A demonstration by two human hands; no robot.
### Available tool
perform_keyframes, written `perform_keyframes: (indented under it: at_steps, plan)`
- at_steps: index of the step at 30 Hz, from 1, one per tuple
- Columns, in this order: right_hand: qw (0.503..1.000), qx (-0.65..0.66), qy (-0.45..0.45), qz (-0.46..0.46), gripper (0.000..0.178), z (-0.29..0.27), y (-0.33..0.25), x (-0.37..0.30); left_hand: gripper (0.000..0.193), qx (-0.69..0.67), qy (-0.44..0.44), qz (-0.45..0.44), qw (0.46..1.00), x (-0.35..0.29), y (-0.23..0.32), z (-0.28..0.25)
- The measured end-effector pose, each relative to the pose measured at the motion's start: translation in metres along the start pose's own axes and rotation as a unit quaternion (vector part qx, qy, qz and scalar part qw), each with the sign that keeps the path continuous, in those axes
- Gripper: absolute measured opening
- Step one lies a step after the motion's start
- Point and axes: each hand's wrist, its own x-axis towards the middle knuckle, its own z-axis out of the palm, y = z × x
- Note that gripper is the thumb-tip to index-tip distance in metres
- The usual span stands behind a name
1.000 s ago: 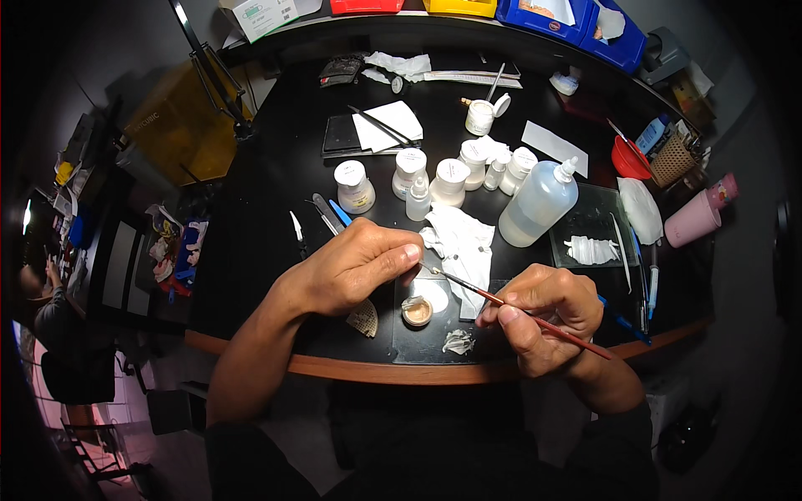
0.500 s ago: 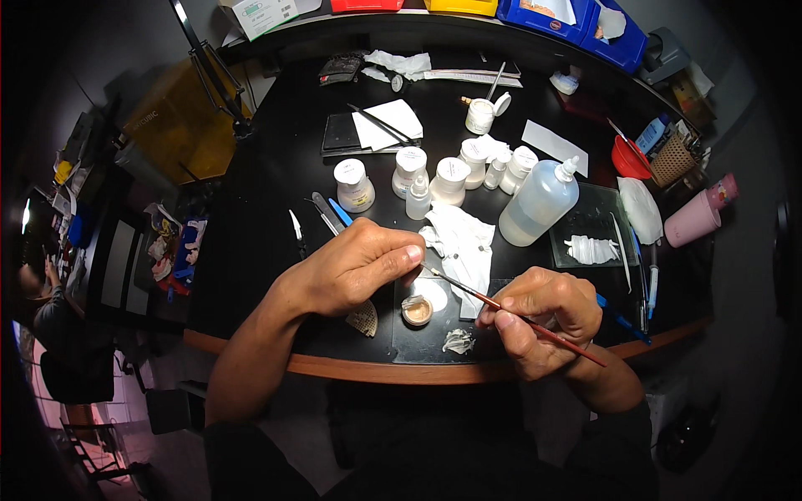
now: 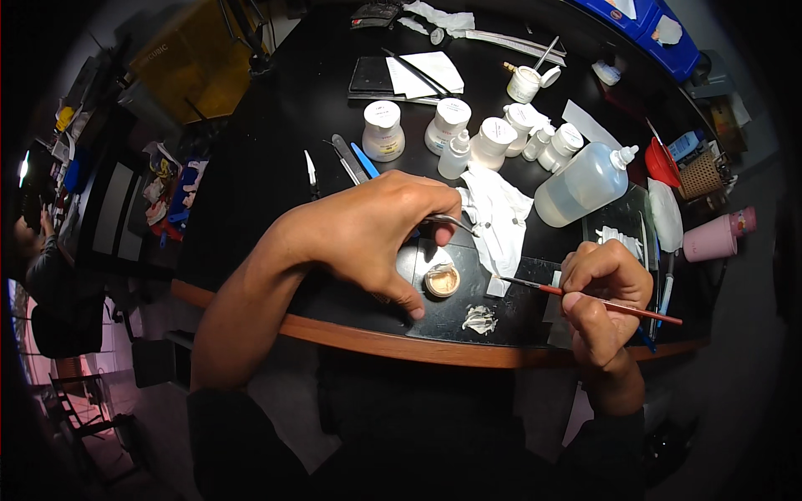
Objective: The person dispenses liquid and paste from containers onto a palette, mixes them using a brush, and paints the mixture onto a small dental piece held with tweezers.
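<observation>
My right hand (image 3: 614, 292) pinches a thin paintbrush (image 3: 639, 311) with a reddish handle. The brush's tip is at the lower end of a crumpled white tissue (image 3: 499, 209), beside a small pale square. My left hand (image 3: 359, 230) arches over the desk, its thumb spread away from the fingers. From under those fingers sticks a slim curved metal tool (image 3: 453, 220); its other end is hidden. Just right of the left thumb stands a small open jar (image 3: 442, 280) of beige paste. Crumpled foil-like scrap (image 3: 479, 319) lies nearer the desk edge.
Several white-capped jars (image 3: 383, 132) and a large squeeze bottle (image 3: 582, 185) stand behind my hands. Tweezers (image 3: 347, 159) and a knife (image 3: 312, 174) lie to the left. A pink cup (image 3: 712, 242) and red bowl (image 3: 662, 163) are at right. The desk's wooden edge (image 3: 393, 346) runs in front.
My hands have moved apart. The brush has left my left hand and its tip is now at the tissue. My left thumb has opened away from the fingers, and the view has shifted.
</observation>
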Motion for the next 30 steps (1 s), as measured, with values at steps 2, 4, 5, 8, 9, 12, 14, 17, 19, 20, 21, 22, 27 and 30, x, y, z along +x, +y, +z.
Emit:
perform_keyframes:
  at_steps: [2,4,5,8,9,12,14,17,19,20,21,22,27,30]
  plan:
    - [0.998,-0.031,-0.021,-0.051,0.008,-0.002,0.002,0.000,0.069,0.008,-0.008,-0.012,1.000,0.000,0.000,0.005]
    - [0.995,-0.058,-0.042,-0.071,0.009,-0.002,0.006,0.002,0.062,-0.024,0.014,0.011,1.000,0.001,-0.006,0.012]
    - [0.991,-0.090,-0.073,-0.072,0.010,0.001,0.006,0.003,0.058,-0.041,0.003,-0.003,0.999,0.003,-0.007,0.012]
    - [0.978,-0.141,-0.123,-0.087,0.012,0.008,0.002,0.006,0.055,-0.040,-0.009,-0.013,0.999,0.006,-0.003,0.013]
    - [0.977,-0.150,-0.113,-0.105,0.013,0.011,0.003,0.005,0.055,-0.043,-0.011,-0.012,0.999,0.006,-0.004,0.014]
    - [0.974,-0.151,-0.100,-0.135,0.012,0.013,0.007,0.004,0.047,-0.015,0.010,0.014,1.000,0.004,-0.004,0.016]
    - [0.971,-0.160,-0.099,-0.148,0.011,0.012,0.007,0.005,0.040,-0.030,0.013,-0.020,0.999,0.005,-0.001,0.016]
    - [0.969,-0.181,-0.095,-0.138,0.011,0.013,0.006,0.005,0.037,-0.012,0.031,-0.005,0.999,0.006,0.000,0.018]
    - [0.966,-0.193,-0.094,-0.141,0.011,0.015,0.009,0.005,0.038,-0.015,0.030,0.000,0.999,0.006,0.000,0.018]
    - [0.963,-0.205,-0.095,-0.146,0.011,0.016,0.010,0.005,0.038,-0.018,0.031,0.003,0.999,0.006,-0.001,0.018]
    - [0.960,-0.219,-0.101,-0.144,0.012,0.016,0.010,0.005,0.038,-0.018,0.030,0.004,0.999,0.006,0.000,0.018]
    - [0.960,-0.220,-0.100,-0.142,0.012,0.017,0.012,0.004,0.039,-0.024,0.027,0.000,0.999,0.007,-0.001,0.018]
    - [0.961,-0.217,-0.104,-0.139,0.011,0.021,0.014,0.005,0.041,-0.028,0.029,0.011,0.999,0.008,-0.003,0.020]
    - [0.959,-0.224,-0.113,-0.131,0.009,0.021,0.013,0.006,0.041,-0.029,0.031,0.018,0.999,0.008,-0.003,0.020]
